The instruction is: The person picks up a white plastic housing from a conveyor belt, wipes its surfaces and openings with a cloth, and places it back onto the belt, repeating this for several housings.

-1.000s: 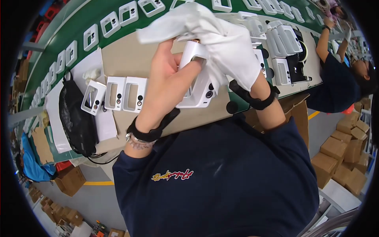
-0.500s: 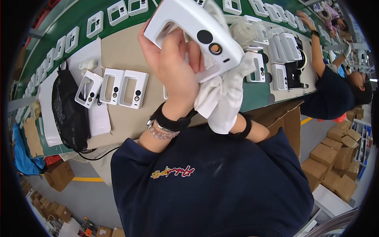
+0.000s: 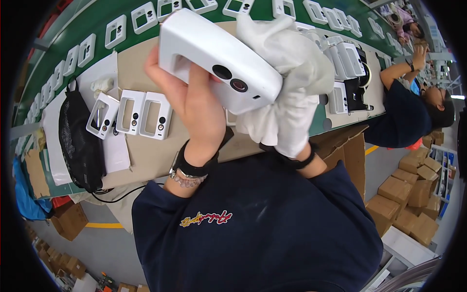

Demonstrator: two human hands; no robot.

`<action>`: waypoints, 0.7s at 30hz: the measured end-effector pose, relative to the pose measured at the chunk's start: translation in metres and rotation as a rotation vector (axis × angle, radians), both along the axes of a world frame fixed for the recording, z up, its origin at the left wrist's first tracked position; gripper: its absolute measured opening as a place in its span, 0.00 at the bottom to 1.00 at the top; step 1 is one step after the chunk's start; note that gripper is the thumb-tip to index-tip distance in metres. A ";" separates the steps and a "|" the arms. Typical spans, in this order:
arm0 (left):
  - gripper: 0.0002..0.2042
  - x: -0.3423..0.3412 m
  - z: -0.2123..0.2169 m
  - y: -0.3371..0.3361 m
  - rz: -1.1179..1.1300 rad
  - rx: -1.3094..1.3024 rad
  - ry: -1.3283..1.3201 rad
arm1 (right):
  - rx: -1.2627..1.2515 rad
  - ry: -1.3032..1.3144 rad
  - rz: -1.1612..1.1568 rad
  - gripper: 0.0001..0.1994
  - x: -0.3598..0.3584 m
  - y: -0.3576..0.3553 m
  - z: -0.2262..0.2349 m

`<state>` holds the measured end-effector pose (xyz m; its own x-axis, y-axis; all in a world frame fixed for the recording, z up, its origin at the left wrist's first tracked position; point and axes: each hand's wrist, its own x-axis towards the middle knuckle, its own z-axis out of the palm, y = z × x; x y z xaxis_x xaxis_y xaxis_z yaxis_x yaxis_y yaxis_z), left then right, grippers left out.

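My left hand (image 3: 194,109) is closed round one side of a white plastic frame-shaped housing (image 3: 209,51), its fingers passing through the opening. The housing is tilted above the table and has two dark round parts and a small slot on its lower right end. My right hand (image 3: 294,114), in a white glove, is against that end with a bunched white cloth (image 3: 279,41) gripped in it. Its fingers are mostly hidden in the folds. Beside my left forearm, three similar housings (image 3: 129,113) lie on the beige table mat (image 3: 148,58).
A black mesh bag (image 3: 80,138) lies at the left. Rows of white housings (image 3: 116,31) line the green bench behind. More stacked housings (image 3: 346,61) sit at the right, near a co-worker (image 3: 408,112). An open cardboard box (image 3: 348,155) stands against the bench edge; cartons (image 3: 399,190) fill the floor beyond.
The housing has moved left and slightly down, and tilted so more of its outer side shows. My gloved right hand and the cloth have risen beside its right end.
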<state>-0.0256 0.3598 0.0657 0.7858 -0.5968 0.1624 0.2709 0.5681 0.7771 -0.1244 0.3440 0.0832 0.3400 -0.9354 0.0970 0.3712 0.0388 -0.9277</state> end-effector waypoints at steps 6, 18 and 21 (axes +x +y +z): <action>0.15 0.013 -0.001 -0.008 0.353 -0.080 -0.496 | -0.128 0.049 -0.018 0.09 0.018 0.009 0.018; 0.14 0.022 0.001 -0.007 -0.075 0.138 0.176 | -1.572 1.041 0.518 0.18 -0.041 -0.036 0.002; 0.14 0.025 0.001 -0.009 -0.151 0.105 0.223 | -1.387 0.945 0.374 0.21 -0.071 -0.051 0.028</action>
<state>-0.0005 0.3503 0.0664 0.6961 -0.7143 -0.0731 0.5169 0.4278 0.7415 -0.1956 0.2928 0.1116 0.9142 -0.1950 0.3552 -0.1230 -0.9688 -0.2154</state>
